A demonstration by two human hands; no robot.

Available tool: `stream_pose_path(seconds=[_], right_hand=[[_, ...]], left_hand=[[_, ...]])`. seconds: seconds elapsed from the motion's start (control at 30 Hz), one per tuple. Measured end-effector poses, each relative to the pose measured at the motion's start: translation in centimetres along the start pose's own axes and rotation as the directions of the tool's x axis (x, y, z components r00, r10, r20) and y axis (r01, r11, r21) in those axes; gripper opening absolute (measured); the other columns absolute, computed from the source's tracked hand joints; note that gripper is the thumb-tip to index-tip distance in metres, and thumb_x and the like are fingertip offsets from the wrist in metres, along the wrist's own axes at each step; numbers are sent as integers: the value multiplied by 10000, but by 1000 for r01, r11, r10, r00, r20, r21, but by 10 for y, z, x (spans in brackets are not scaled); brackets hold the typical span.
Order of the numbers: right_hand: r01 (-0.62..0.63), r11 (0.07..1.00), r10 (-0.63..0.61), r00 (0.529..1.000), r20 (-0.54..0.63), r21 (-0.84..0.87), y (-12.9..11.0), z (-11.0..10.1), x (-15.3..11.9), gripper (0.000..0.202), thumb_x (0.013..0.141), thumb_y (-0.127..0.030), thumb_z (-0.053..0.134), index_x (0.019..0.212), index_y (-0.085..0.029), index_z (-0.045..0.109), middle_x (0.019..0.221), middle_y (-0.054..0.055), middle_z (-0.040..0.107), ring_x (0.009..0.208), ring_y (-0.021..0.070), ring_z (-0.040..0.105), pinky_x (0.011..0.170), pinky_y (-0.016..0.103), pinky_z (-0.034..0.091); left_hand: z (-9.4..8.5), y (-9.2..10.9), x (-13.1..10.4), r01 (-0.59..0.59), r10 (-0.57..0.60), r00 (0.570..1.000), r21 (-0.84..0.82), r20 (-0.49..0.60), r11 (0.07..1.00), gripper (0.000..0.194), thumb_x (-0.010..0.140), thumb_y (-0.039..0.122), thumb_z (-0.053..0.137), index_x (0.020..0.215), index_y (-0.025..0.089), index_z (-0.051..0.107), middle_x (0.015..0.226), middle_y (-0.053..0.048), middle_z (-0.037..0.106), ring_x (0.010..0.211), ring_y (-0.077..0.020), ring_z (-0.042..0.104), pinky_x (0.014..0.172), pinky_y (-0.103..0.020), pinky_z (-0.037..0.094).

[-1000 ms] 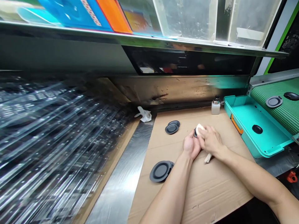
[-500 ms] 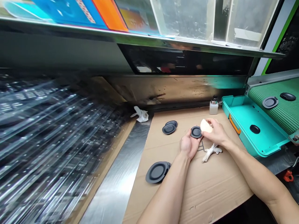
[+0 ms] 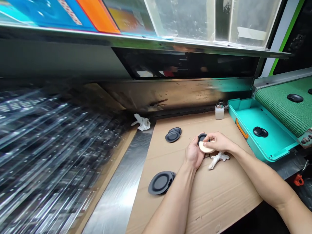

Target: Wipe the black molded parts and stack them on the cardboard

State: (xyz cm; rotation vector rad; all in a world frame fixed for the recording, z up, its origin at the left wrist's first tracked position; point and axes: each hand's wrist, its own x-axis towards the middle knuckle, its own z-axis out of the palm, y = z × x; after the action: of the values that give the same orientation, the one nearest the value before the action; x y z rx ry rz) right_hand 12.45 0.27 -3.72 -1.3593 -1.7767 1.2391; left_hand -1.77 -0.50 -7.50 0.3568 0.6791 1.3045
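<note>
My left hand (image 3: 193, 154) is closed around a black round disc (image 3: 201, 136) with a raised rim, above the cardboard. A cream-coloured round sponge-like pad (image 3: 205, 148) is pinched in my right hand (image 3: 218, 142). The pad lies over the disc's lower part and hides it, seemingly touching its face. Just below my hands, a crumpled white cloth (image 3: 218, 159) rests on the cardboard sheet (image 3: 219, 195). To the left are a small group of black discs (image 3: 172, 136) and a larger overlapping pile of discs (image 3: 159, 183), partly behind my left forearm.
A small bottle with a dark cap (image 3: 219, 112) stands at the back. On the right, a teal tray (image 3: 262, 112) holds two dark round parts (image 3: 259, 131) below a green conveyor belt (image 3: 273, 97) carrying a black part (image 3: 294, 97). Shiny clear plastic (image 3: 60, 156) fills the left side.
My right hand has brought the pad down and left over the disc. A round part has left the belt's end and lies beside the other in the tray. The view has shifted slightly.
</note>
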Motion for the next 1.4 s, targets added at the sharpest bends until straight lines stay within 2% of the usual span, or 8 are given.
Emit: stream_pose_path(seconds=[0.2, 0.37, 0.47, 0.6, 0.73, 0.83, 1.2, 1.4], right_hand=[[17, 878, -152, 957, -246, -479, -16, 0, -17, 271, 981, -305, 579, 1203, -242, 722, 1107, 38, 781, 1003, 194, 707, 868, 266, 484], [-80, 713, -92, 974, -206, -696, -27, 17, -18, 329, 1059, -438, 441, 1311, -339, 628, 1113, 35, 780, 959, 236, 728, 797, 293, 482], [-216, 649, -45, 946, -320, -729, -24, 15, -15, 362, 1083, -459, 365, 1309, -311, 606, 1078, 69, 780, 947, 261, 730, 788, 317, 481], [-155, 623, -66, 966, -249, -767, -21, 18, -16, 381, 1086, -503, 345, 1335, -331, 576, 1091, 72, 779, 943, 265, 732, 801, 334, 486], [-245, 607, -11, 949, -315, -757, -23, 25, -15, 401, 1094, -496, 309, 1334, -308, 569, 1066, 100, 776, 951, 277, 732, 809, 354, 498], [-170, 604, -58, 965, -255, -779, -23, 28, -15, 399, 1089, -521, 319, 1330, -326, 570, 1054, 83, 778, 936, 276, 736, 810, 360, 505], [-252, 597, -17, 945, -326, -761, -18, 23, -16, 409, 1094, -510, 302, 1324, -312, 577, 1073, 94, 778, 962, 271, 735, 824, 360, 508], [-170, 631, -66, 960, -271, -757, -14, 19, -15, 395, 1082, -545, 344, 1326, -347, 584, 1078, 62, 780, 950, 259, 731, 823, 339, 495]], left_hand=[[2, -4, 3, -22, 22, 1000, -3, 15, 1000, 296, 1045, 224, 434, 1065, 114, 708, 1111, -149, 755, 1104, -238, 718, 1076, -455, 563], [3, -4, -1, 14, -14, 1000, -39, -1, 999, 345, 1066, 247, 405, 1124, 101, 712, 1139, -159, 759, 1102, -217, 727, 1088, -393, 551], [5, -4, -3, 3, -3, 1000, -31, -16, 1000, 345, 1065, 219, 399, 1138, 89, 710, 1153, -168, 762, 1102, -225, 728, 1085, -423, 557], [8, -4, -3, 36, -36, 999, -30, -25, 999, 383, 1073, 238, 385, 1231, 92, 702, 1162, -166, 764, 1118, -230, 729, 1082, -406, 563], [11, -1, -5, 17, -18, 998, -29, -54, 999, 422, 1083, 218, 343, 1295, 73, 678, 1191, -174, 758, 1120, -223, 730, 1059, -383, 580], [13, 0, -7, 65, -67, 996, -46, -55, 997, 447, 1091, 248, 330, 1298, 57, 676, 1192, -189, 756, 1129, -225, 730, 1046, -369, 589], [15, -1, -7, 30, -31, 995, -17, -99, 999, 421, 1081, 199, 341, 1309, 64, 669, 1162, -175, 768, 1087, -230, 745, 1046, -414, 600], [14, 0, -8, 68, -69, 994, -19, -82, 998, 435, 1094, 244, 322, 1271, 67, 678, 1148, -180, 768, 1105, -231, 742, 1034, -398, 606]])
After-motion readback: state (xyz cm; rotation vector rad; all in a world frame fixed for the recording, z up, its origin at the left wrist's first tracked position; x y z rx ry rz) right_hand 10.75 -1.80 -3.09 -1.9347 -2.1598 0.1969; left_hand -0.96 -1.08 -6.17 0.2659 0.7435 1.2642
